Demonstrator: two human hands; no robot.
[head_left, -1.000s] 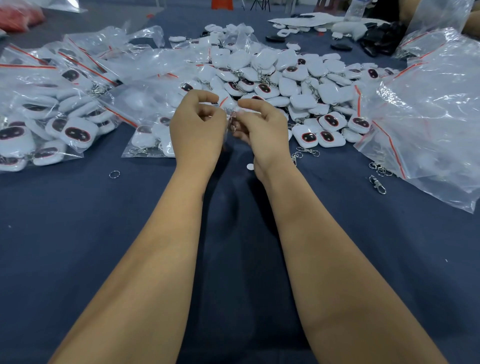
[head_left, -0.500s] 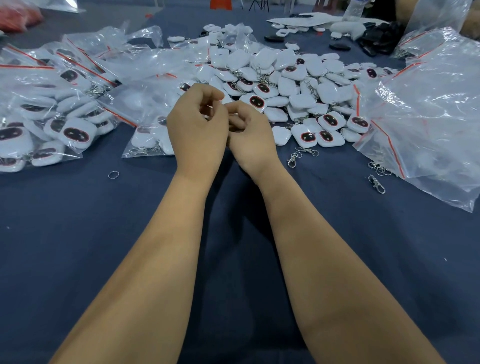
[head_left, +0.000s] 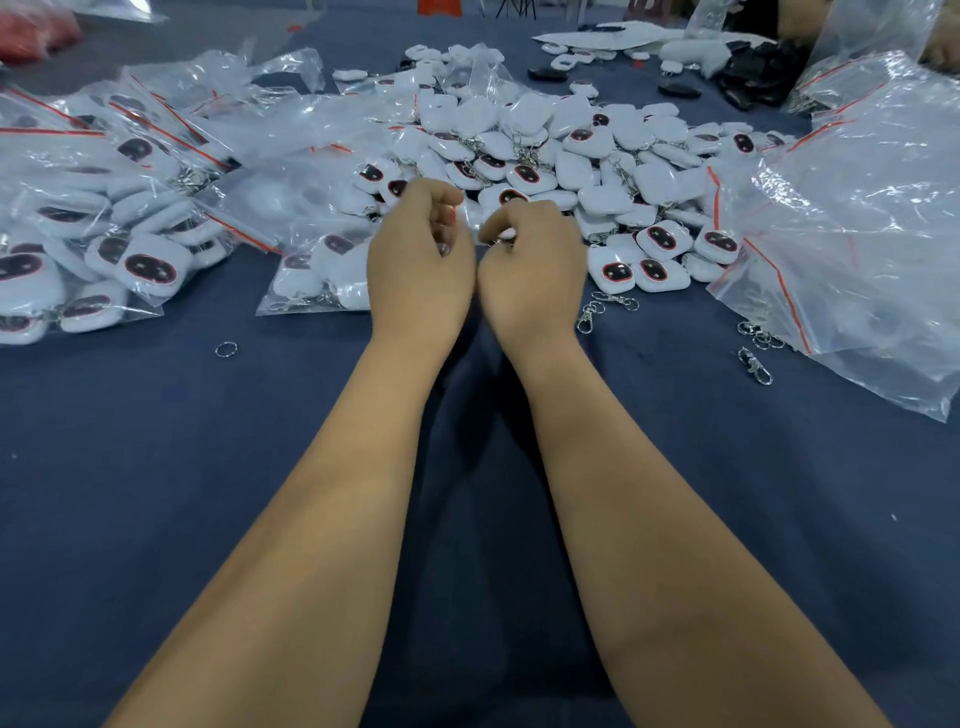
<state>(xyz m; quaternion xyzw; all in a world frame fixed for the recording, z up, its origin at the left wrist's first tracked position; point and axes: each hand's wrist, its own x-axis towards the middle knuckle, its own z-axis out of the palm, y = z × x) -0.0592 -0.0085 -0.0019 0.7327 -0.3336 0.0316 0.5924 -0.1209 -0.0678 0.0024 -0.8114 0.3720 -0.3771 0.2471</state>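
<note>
My left hand (head_left: 421, 270) and my right hand (head_left: 530, 270) are side by side over the blue cloth, fingers curled, in front of a pile of white keychains (head_left: 571, 156). Between the fingertips they pinch a small clear bag (head_left: 470, 223) with a red strip. A bit of white and metal shows at my right fingertips; what is in the bag is mostly hidden by the fingers.
Clear bags packed with keychains (head_left: 104, 244) lie at the left, one more bag (head_left: 311, 275) just left of my left hand. A heap of empty bags (head_left: 857, 234) fills the right. Loose metal clasps (head_left: 589, 317) (head_left: 756, 366) and a ring (head_left: 226, 349) lie on the cloth.
The hands came together until they touched, then parted slightly and shifted a little to the right. Both keep pinching the small bag.
</note>
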